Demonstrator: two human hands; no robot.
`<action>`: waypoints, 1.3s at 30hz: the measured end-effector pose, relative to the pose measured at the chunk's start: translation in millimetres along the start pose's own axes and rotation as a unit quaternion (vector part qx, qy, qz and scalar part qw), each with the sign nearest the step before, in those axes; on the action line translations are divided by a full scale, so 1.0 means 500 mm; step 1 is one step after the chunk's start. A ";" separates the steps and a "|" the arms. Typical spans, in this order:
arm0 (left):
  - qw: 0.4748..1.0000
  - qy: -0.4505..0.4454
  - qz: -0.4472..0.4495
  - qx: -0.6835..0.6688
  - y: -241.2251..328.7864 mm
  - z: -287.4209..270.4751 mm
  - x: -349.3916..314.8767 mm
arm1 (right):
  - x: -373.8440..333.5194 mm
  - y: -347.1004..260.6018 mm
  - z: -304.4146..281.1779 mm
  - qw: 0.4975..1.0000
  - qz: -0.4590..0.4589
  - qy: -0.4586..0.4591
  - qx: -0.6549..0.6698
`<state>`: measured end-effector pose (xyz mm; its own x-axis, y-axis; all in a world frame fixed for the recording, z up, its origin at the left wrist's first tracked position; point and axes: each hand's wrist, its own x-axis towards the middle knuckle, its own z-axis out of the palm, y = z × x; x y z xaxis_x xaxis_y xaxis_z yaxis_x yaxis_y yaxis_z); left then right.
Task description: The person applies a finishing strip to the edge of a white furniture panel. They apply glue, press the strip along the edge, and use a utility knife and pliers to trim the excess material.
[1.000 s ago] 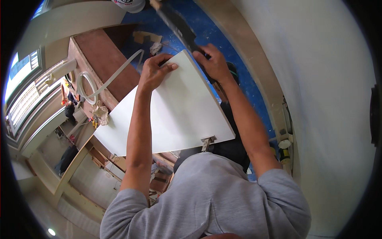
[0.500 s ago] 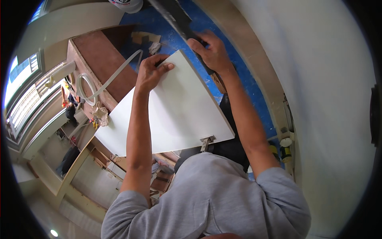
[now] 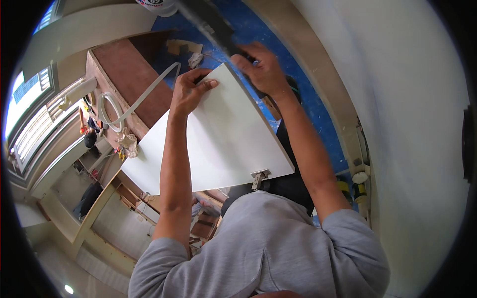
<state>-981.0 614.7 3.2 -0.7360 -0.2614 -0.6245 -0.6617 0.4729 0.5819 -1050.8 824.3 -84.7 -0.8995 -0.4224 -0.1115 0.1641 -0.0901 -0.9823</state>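
A white cabinet door panel [image 3: 226, 126] rests across my lap with a metal hinge [image 3: 258, 178] fixed near its close right corner. Over the panel's far edge hooks my left hand [image 3: 191, 89], its thumb flat on the white face and its fingers partly hidden behind. My right hand [image 3: 263, 69], smeared by motion, grips a long dark tool [image 3: 211, 27] just beyond the panel's right edge. The tool slants up and left past the far corner; blur hides its exact kind.
Blue sheeting [image 3: 318, 114] covers the floor ahead and right. At the left stands a reddish-brown wooden box [image 3: 124, 69] with coiled white strip [image 3: 110, 107] on it. A white bucket [image 3: 161, 6] stands far ahead. Another person [image 3: 89, 129] is at the far left. A pale wall rises on the right.
My right hand and the dark tool have shifted slightly left and closer to me. My left hand keeps its hold on the panel's edge.
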 end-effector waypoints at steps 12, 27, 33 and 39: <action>1.000 0.009 0.001 0.008 -0.001 0.001 0.002 | 0.013 0.054 -0.034 0.999 -0.016 -0.024 -0.027; 1.000 0.003 -0.001 -0.012 0.000 0.001 0.004 | 0.044 0.027 -0.005 0.998 0.017 -0.057 -0.016; 1.000 0.003 0.011 -0.016 -0.007 0.000 0.011 | 0.050 0.017 0.026 0.997 -0.010 -0.078 -0.012; 1.000 0.000 0.004 -0.010 -0.002 -0.003 0.007 | 0.028 0.089 -0.001 0.997 0.035 -0.053 -0.052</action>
<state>-983.2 612.0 1.2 -0.7407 -0.2579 -0.6203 -0.6590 0.4585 0.5963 -1056.4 814.9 -129.9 -0.8381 -0.5183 -0.1700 0.1780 0.0349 -0.9834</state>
